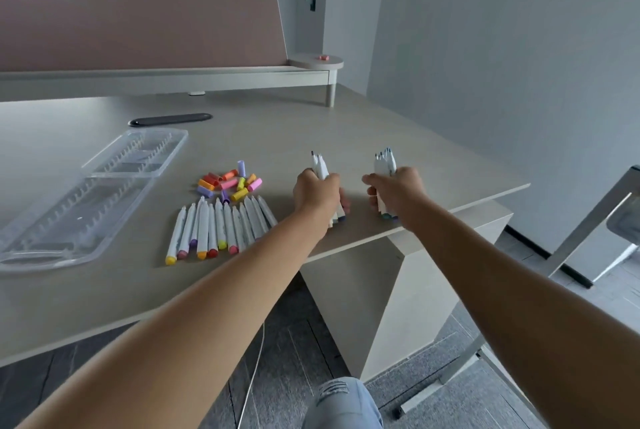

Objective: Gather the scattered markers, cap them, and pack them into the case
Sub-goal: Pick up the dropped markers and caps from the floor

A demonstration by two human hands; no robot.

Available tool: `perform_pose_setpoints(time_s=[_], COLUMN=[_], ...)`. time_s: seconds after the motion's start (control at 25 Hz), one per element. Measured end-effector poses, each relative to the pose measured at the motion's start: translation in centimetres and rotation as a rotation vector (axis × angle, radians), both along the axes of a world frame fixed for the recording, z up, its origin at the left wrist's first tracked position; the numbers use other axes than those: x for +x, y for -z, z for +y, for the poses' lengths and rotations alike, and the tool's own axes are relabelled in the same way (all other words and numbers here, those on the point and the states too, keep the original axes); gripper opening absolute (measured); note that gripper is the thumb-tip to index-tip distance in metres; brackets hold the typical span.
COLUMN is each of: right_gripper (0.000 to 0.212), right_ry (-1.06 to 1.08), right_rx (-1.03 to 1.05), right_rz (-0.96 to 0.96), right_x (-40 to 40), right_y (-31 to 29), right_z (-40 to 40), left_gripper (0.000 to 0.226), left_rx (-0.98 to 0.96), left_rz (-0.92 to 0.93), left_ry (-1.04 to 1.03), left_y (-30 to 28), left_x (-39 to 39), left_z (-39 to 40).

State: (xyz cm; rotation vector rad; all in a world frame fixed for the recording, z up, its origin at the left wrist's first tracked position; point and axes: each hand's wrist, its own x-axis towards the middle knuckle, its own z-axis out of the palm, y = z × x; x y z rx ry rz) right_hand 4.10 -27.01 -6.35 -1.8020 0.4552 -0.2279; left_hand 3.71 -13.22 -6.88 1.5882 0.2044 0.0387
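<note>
Desk (311, 137): left hand (317, 191) & right hand (394, 187) each grip uncapped markers (384, 165); caps (228, 182) loose, case (86, 196) empty (gathering approx. half done).

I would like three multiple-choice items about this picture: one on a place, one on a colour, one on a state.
1. Where is the clear case?
A. left of the row of markers
B. on the floor
C. under the right hand

2. What colour are the marker barrels?
A. black
B. white
C. green

3. What is the left hand doing?
A. lying flat
B. gripping a bundle of markers
C. holding a cap

Key: 1 A, the case lies on the desk at the left. 2 B, only the ends are coloured. 3 B, fingers curl round the bundle.
</note>
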Motion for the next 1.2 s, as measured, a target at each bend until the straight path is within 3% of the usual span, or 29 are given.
perform_pose_setpoints(time_s=[0.08, 0.2, 0.32, 0.52, 0.68, 0.8, 0.96, 1.04, 1.12, 1.2], right_gripper=[0.022, 0.033, 0.034, 0.034, 0.036, 0.024, 0.038, 0.042, 0.043, 0.042], right_ry=[-0.097, -0.181, -0.219, -0.199, -0.17, -0.147, -0.138, -0.152, -0.174, -0.192], right_rx=[-0.055, -0.302, -0.621, -0.82, -0.823, -0.843, -0.746, -0.733, -0.748, -0.79], right_rz=[0.207, 0.339, 0.366, 0.28, 0.222, 0.152, -0.032, -0.11, -0.161, -0.189], right_x=[0.5, 1.2, 1.6, 2.1, 1.5, 0.4, -1.7, -2.7, -3.5, -3.9], right_y=[-1.2, -2.4, -3.0, -2.8, -2.0, -0.8, 1.4, 2.5, 3.3, 3.5], right_z=[-0.2, 0.3, 1.5, 2.5, 2.3, 1.6, 0.9, 0.8, 0.7, 0.7], left_gripper=[0.005, 0.017, 0.035, 0.048, 0.052, 0.028, 0.019, 0.038, 0.065, 0.065], left_rx=[-0.063, -0.03, 0.026, 0.105, 0.355, 0.59, 1.16, 1.329, 1.432, 1.483], left_rz=[0.257, 0.495, 0.563, 0.595, 0.517, 0.413, -0.122, -0.293, -0.277, -0.327], left_ry=[0.108, 0.304, 0.343, 0.347, 0.367, 0.43, 0.359, 0.498, 0.683, 0.677], left_y=[-2.0, -4.5, -5.8, -7.1, -7.6, -7.6, -6.1, -4.0, -1.4, 0.3], left_x=[-0.1, -0.5, -0.1, 0.2, -0.6, -1.1, -2.1, -3.1, -4.0, -4.6], left_z=[0.9, 2.6, 3.6, 4.7, 5.2, 5.4, 5.0, 4.3, 4.0, 4.2])
